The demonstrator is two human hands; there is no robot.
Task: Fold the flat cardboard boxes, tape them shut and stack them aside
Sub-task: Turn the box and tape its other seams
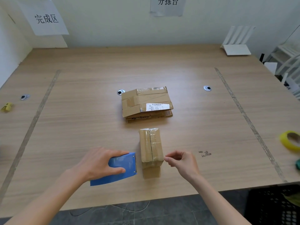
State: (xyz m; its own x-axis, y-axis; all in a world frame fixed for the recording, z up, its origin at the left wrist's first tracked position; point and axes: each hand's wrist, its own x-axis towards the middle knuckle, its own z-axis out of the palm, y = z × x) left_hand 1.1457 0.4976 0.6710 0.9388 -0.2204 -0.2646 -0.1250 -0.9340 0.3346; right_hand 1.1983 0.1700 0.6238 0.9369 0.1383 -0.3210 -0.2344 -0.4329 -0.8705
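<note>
A small folded cardboard box [151, 151] stands near the table's front edge, with clear tape along its top seam. A stack of flat cardboard boxes [146, 103] lies behind it at the table's middle. My left hand [99, 161] grips a blue tape dispenser [121, 168] that sits on the table just left of the small box. My right hand [181, 161] hovers at the box's right side, thumb and forefinger pinched together close to its edge. I cannot tell whether they hold a tape end.
A yellow tape roll [290, 140] lies at the right edge, with a green object [297, 164] below it. A yellow scrap [6, 107] sits far left. A white rack [236, 44] stands back right. A black crate [274, 207] is on the floor at right.
</note>
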